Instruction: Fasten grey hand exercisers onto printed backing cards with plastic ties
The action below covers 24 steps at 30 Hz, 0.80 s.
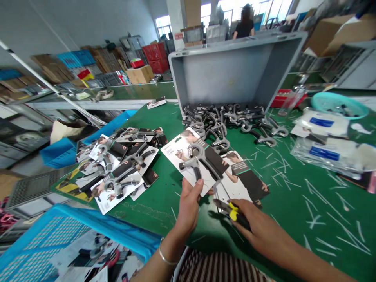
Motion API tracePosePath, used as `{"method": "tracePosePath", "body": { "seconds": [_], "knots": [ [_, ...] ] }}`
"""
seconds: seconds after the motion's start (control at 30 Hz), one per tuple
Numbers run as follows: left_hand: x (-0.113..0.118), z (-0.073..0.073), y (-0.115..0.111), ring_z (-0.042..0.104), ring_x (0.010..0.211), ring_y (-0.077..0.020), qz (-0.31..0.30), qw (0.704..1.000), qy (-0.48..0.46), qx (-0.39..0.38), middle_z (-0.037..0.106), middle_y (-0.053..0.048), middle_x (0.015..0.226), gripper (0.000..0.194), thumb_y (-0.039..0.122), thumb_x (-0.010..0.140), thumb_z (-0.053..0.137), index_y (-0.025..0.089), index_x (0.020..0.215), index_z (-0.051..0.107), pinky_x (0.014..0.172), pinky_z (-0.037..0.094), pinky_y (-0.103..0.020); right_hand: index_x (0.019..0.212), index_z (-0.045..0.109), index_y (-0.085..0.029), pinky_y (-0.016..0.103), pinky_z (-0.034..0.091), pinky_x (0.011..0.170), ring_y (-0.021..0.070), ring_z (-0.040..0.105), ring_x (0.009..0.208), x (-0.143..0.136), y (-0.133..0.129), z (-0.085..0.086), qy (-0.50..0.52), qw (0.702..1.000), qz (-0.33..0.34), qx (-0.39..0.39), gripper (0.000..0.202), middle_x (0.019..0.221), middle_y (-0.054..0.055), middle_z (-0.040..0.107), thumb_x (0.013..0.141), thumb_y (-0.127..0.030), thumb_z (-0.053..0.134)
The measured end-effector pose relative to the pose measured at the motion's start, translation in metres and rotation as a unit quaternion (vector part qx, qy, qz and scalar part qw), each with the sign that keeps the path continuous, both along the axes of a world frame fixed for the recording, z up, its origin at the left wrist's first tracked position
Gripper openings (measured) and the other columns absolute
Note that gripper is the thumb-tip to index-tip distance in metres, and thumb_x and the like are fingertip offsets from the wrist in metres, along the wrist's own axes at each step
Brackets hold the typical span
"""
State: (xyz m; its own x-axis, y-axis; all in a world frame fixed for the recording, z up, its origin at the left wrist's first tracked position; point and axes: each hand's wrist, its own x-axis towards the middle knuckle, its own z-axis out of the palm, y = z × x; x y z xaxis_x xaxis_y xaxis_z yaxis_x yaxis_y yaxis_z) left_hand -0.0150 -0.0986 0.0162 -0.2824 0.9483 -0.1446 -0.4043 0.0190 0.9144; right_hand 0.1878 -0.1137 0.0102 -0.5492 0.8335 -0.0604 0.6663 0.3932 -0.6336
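Pinching carded gripper [196, 161] edge, left fingers [198, 184]; right hand [258, 227] clamped on cutters [232, 212]

grey bin [229, 74] on side | blue crates [67, 235] L | teal dish [337, 103] R

Daylight poured through the windows [163, 24] at the far end of a crowded workshop, where a person [243, 23] stood with their back turned. Stacked red crates [155, 56], blue crates [76, 58] and cardboard boxes [140, 73] lined the pale wall [88, 19] on the left. A white pillar [176, 17] rose in the middle distance. A long green desk [308, 219], scattered with white offcuts, filled the foreground, and a second green desk [126, 94] ran behind it.
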Motion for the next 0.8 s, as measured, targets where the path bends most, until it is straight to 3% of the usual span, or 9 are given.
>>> {"method": "tracePosePath", "body": {
  "seconds": [0.13,0.4,0.57,0.7,0.8],
  "knots": [
    [0.011,0.001,-0.002,0.052,0.128,-0.0212,0.005,1.0,-0.008,0.028,0.057,-0.004,0.137,0.045,0.031,0.09,0.062,0.027,0.132,0.046,0.109,0.041,-0.036,0.128,0.049,-0.019,0.048,0.045,0.1,0.0291,0.057,0.112,-0.018,0.006,-0.015,0.007,0.996,-0.074,0.057,0.038,0.119,0.014,0.06,0.093,-0.034,0.052],
    [0.018,-0.005,-0.008,0.052,0.129,-0.0213,0.0,0.999,-0.032,0.038,0.056,-0.004,0.139,0.049,0.031,0.09,0.062,0.027,0.135,0.043,0.113,0.038,-0.037,0.129,0.048,-0.021,0.048,0.047,0.096,0.0303,0.057,0.109,-0.033,0.008,-0.018,0.029,0.989,-0.109,0.101,0.039,0.117,0.013,0.061,0.093,-0.035,0.053],
    [0.018,-0.005,-0.01,0.054,0.127,-0.0216,0.0,0.999,-0.028,0.031,0.059,-0.004,0.136,0.045,0.032,0.09,0.062,0.027,0.131,0.046,0.109,0.041,-0.036,0.11,0.057,-0.02,0.041,0.049,0.086,0.0266,0.062,0.095,-0.035,0.007,-0.016,0.039,0.993,-0.11,0.025,0.023,0.103,0.01,0.066,0.095,-0.036,0.049],
    [0.016,-0.006,-0.011,0.057,0.122,-0.0229,-0.004,1.0,0.005,0.02,0.062,-0.006,0.129,0.041,0.032,0.088,0.064,0.024,0.126,0.049,0.104,0.045,-0.035,0.104,0.061,-0.021,0.038,0.048,0.083,0.0252,0.063,0.091,-0.036,0.007,-0.016,0.091,0.991,-0.085,-0.044,0.024,0.098,0.008,0.068,0.097,-0.038,0.045],
    [0.012,-0.012,-0.007,0.067,0.098,-0.022,-0.025,0.998,0.051,-0.012,0.069,-0.006,0.114,0.035,0.035,0.088,0.064,0.021,0.118,0.054,0.082,0.055,-0.031,0.104,0.062,-0.021,0.034,0.048,0.08,0.0226,0.063,0.086,-0.036,-0.001,-0.014,0.162,0.978,-0.053,-0.123,0.027,0.092,0.005,0.069,0.098,-0.039,0.043]
  ]
}}
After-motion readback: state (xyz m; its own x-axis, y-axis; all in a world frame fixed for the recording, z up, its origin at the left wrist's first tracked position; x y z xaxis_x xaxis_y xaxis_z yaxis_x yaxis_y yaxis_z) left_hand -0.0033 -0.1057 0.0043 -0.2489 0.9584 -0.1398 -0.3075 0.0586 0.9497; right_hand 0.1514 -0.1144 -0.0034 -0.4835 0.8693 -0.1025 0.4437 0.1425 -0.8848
